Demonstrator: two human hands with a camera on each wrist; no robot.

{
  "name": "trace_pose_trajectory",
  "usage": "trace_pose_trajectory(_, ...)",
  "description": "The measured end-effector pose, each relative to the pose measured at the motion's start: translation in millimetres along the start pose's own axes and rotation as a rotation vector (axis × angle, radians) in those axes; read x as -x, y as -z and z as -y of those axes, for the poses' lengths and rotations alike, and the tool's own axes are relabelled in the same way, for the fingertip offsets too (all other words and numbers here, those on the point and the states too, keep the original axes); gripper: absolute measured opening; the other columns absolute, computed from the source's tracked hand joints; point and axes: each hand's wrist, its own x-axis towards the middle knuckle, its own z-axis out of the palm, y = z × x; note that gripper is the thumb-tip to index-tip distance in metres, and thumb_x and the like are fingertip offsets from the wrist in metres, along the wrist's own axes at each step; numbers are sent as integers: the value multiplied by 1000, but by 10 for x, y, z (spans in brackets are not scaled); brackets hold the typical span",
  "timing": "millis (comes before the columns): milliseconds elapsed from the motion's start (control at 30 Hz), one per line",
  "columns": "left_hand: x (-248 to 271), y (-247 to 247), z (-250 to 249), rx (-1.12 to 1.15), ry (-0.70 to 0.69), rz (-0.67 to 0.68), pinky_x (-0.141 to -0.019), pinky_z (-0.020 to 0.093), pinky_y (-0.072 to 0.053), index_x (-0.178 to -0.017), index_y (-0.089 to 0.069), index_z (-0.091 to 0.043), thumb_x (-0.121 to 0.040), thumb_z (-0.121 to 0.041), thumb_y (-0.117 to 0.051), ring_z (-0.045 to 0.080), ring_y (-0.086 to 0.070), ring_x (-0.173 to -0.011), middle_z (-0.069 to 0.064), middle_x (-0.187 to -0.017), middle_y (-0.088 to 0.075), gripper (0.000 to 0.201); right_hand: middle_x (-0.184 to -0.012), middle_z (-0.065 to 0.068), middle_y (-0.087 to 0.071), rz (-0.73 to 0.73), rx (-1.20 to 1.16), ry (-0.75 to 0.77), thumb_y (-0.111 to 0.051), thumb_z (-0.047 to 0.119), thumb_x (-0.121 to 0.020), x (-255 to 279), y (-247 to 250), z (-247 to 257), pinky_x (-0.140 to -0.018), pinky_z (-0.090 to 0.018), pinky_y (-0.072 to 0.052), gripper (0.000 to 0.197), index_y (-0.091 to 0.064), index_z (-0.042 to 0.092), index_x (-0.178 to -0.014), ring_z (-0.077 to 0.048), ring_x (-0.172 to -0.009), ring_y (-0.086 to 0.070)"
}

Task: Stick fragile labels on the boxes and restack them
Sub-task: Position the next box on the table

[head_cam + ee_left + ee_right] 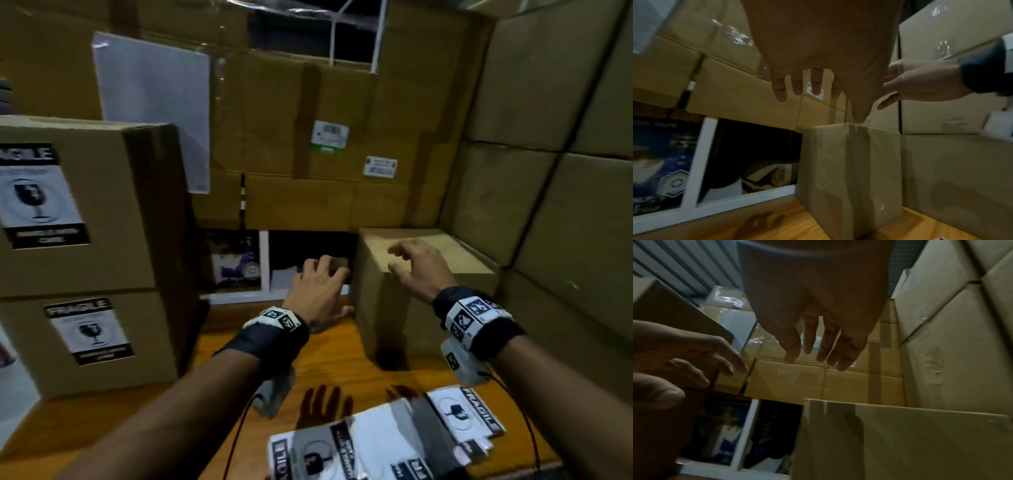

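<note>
A small plain cardboard box (424, 274) stands on the wooden table (308, 363), against the cartons at the right. My right hand (399, 258) hovers over its near left top edge with fingers spread, holding nothing; in the right wrist view the right hand (818, 356) is clear above the box (900, 443). My left hand (334, 284) is open just left of the box, also empty. The left wrist view shows the left hand (813, 97) above the box (849, 170). A pile of fragile labels (376, 442) lies near the table's front edge.
Two stacked boxes, upper (85, 205) and lower (96, 342), each bearing a fragile label, stand at the left. Large cartons wall in the back (308, 154) and right (548, 171). A white-framed dark opening (301, 253) lies behind the table.
</note>
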Motion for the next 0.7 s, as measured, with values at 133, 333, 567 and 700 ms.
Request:
trace_pose_trajectory(133,-456,-199,-543,25,9,35,-107,58,-39,-149,-27,-28,-82,-53,-73,39,-22,-138,9,-153,-21,84,-131,-7,-54,38,121,-87,-62,29,-93,34,141,-611,-103,-42,-36,36,-58,23,-128,-28,-126,-42)
trace_pose_trajectory(333,-1070,-440,-969,1,30,87,-106,59,-35,-151,-22,-36,-82,-49,-74,40,-17,-140,6,-155,-22,87,-152,-4,-35,140,227,-157,-66,39,-88,-13,156,-1134,-112,-52,-25,62,-41,33,-144,-31,-141,-23)
trace_pose_trajectory(567,-1167,-543,-812,-53,61,64,-97,54,-44,-138,-36,-34,-95,-33,-62,37,-31,-130,1,-144,-34,51,-158,2,-28,169,334,-199,-69,48,-85,-66,61,-1554,-114,-57,-18,67,-39,39,-144,-35,-144,-14)
trace_pose_trajectory(700,-1154,-518,-720,-7,110,97,-94,54,-48,-138,-35,-33,-96,-27,-61,38,-40,-122,1,-144,-32,49,-158,3,-25,229,234,-254,-69,51,-84,-102,5,-1692,-111,-58,-24,65,-41,41,-142,-37,-142,-18)
